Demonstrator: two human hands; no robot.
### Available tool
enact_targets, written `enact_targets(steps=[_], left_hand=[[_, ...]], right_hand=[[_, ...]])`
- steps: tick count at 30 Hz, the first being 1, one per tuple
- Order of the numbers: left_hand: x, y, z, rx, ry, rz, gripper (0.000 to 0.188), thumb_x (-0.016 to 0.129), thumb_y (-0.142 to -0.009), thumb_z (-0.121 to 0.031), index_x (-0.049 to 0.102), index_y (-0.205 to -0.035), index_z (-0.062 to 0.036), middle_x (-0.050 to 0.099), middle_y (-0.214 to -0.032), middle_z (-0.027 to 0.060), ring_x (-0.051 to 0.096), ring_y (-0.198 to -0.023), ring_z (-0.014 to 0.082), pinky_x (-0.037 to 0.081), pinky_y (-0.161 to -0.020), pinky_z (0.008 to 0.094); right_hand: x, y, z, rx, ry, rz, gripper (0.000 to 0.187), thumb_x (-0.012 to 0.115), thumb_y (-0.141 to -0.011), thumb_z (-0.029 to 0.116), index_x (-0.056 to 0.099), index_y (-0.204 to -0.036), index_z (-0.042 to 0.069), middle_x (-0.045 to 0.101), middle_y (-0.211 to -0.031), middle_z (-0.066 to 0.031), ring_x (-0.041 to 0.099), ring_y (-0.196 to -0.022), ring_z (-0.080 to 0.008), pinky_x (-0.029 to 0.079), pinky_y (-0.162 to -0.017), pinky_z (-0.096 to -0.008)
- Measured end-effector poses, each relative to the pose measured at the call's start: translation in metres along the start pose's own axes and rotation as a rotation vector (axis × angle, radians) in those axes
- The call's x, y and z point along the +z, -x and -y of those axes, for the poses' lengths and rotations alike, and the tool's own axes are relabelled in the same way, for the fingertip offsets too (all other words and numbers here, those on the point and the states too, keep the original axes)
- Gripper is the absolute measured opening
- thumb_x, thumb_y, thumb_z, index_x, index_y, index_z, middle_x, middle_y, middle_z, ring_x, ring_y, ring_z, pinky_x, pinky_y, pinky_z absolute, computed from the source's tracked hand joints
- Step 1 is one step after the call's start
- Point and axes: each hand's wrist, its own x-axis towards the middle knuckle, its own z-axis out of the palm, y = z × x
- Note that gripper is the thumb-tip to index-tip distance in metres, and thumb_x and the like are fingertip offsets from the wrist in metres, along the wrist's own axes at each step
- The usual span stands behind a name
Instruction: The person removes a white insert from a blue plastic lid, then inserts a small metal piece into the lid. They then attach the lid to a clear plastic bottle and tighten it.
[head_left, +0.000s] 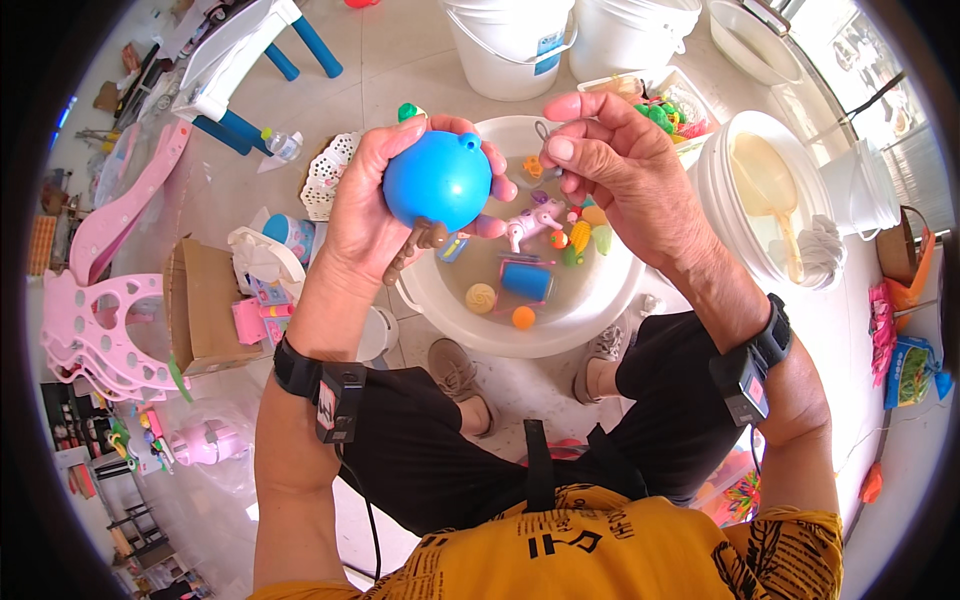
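My left hand is wrapped round a round blue toy ball with a small loop on its top. A brown lumpy piece shows under the ball by the same hand, and a small green piece peeks out above the fingers. Close by to the right, my right hand pinches a thin metal wire loop. Below both hands stands a white tub of cloudy water. In it are a pink toy animal, a blue cylinder, an orange ball and toy corn.
White buckets stand beyond the tub. At right is another bucket with a ladle in it. To the left are a cardboard box, a white lacy basket and pink plastic parts.
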Motion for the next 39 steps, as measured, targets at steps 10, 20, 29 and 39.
enact_targets(steps=[10, 20, 29, 39], left_hand=[[0.004, 0.003, 0.0, 0.22, -0.542, 0.021, 0.05, 0.064, -0.087, -0.038, 0.057, -0.12, -0.0002, 0.062, -0.107, 0.0154, 0.063, -0.102, 0.0277, 0.058, -0.079, 0.0381], [0.023, 0.01, 0.0, 0.421, -0.892, 0.028, 0.057, 0.073, -0.074, -0.011, 0.055, -0.127, 0.0003, 0.061, -0.113, 0.0083, 0.061, -0.107, 0.016, 0.048, -0.096, 0.0306], [0.026, 0.01, 0.002, 0.421, -0.855, 0.0, 0.054, 0.075, -0.071, -0.003, 0.057, -0.122, -0.0028, 0.061, -0.113, 0.0063, 0.062, -0.102, 0.0141, 0.051, -0.092, 0.0295], [0.035, 0.008, 0.002, 0.818, -1.427, 0.115, 0.055, 0.076, -0.067, -0.001, 0.06, -0.12, -0.0038, 0.057, -0.117, 0.0112, 0.06, -0.104, 0.0207, 0.049, -0.092, 0.034]], right_hand=[[0.006, 0.004, 0.007, 0.034, 0.056, 0.147, 0.016, 0.065, -0.1, 0.016, 0.067, -0.111, 0.005, 0.07, -0.092, 0.0006, 0.057, -0.068, -0.0033, 0.047, -0.061, -0.0189], [0.005, 0.005, 0.002, 0.053, -0.018, 0.189, 0.016, 0.064, -0.101, 0.019, 0.068, -0.11, 0.006, 0.07, -0.092, 0.0015, 0.057, -0.067, -0.0026, 0.046, -0.059, -0.0187], [0.005, 0.008, 0.006, 0.046, 0.011, 0.271, 0.011, 0.064, -0.101, 0.015, 0.065, -0.106, 0.006, 0.068, -0.09, -0.001, 0.058, -0.069, -0.0052, 0.044, -0.06, -0.0195], [0.006, 0.009, 0.004, 0.071, -0.018, 0.254, 0.02, 0.061, -0.103, 0.022, 0.065, -0.11, 0.003, 0.066, -0.087, 0.0009, 0.055, -0.066, -0.0039, 0.046, -0.058, -0.0195]])
